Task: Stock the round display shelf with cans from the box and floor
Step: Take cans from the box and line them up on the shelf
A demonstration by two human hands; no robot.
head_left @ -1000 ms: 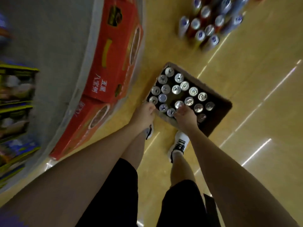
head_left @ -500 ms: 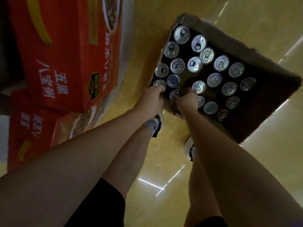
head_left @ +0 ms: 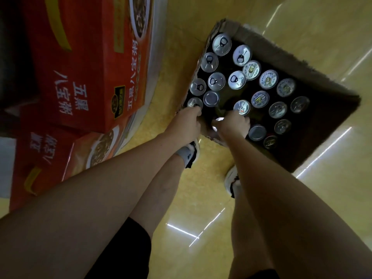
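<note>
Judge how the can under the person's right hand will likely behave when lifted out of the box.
The can looks metal and sealed, so probably rigid and fairly heavy. Its smooth round wall may slip or roll if dropped. The right hand grips its top.

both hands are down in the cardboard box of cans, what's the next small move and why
Probably lift both hands straight up: the left hand grips a silver-topped can at the brown cardboard box corner, and the right hand curls round another can.
</note>
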